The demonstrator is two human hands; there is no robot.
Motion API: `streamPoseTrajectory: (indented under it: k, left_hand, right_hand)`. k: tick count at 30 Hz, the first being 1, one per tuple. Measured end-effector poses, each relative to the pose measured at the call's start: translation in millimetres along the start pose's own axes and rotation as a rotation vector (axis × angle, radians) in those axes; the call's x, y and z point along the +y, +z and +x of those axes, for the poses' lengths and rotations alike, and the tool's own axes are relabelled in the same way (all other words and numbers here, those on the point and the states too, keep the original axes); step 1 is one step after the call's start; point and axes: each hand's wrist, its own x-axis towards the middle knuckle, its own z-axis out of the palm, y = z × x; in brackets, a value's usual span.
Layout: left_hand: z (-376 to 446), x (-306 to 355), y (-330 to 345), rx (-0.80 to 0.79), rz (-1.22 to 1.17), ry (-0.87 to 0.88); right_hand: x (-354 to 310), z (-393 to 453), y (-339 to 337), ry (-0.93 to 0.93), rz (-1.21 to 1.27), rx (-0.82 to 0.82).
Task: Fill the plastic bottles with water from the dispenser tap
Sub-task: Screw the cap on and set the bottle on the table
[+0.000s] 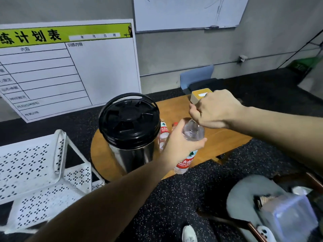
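Gripping a plastic bottle [193, 132] just right of the dispenser [129, 130], cap end up, over the wooden bench [225, 138].

Left hand [181, 144] wrapped round the bottle's shoulder, fingers curled tight; right hand [216, 109] closed over the neck and cap, which stays hidden beneath it, so cannot tell whether the cap is on or off. Two more bottles [164, 135] standing between the dispenser and the held one. Tap not visible, presumably on the dispenser's far or lower side. Likely risks: squeezing the thin wall too hard once uncapped and buckling it; knocking the standing bottles while swinging toward the tap; misjudging the unseen spout and spilling onto the bench.
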Motion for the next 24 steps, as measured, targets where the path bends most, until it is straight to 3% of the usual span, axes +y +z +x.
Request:
streamPoseTrajectory:
  k: [4, 10, 15, 17, 22, 24]
  left_hand:
    - [41.6, -17.6, 29.9, -0.013, -0.023, -0.049]
    - [105.8, -66.0, 66.1, 0.072, 0.065, -0.032]
    - [158.2, -110.8, 83.8, 0.032, 0.261, 0.053]
    - [171.7, -135.0, 79.4, 0.015, 0.347, -0.056]
    - [192.7, -182.1, 57.0, 0.098, 0.307, -0.527]
    - [201.9, -190.9, 54.0, 0.122, 0.352, -0.614]
  right_hand:
    - [34.7, 5.1, 36.9, 0.065, 0.112, -0.082]
    - [77.5, 18.6, 113.9, -0.037, 0.641, -0.2]
    - [105.3, 33.0, 177.3, 0.02, 0.743, -0.175]
    - [114.2, 37.9, 202.9, 0.058, 0.747, -0.205]
    - [140.3, 58.7, 250.8, 0.138, 0.724, -0.261]
    - [150.8, 64.7, 268.4, 0.147, 0.724, -0.282]
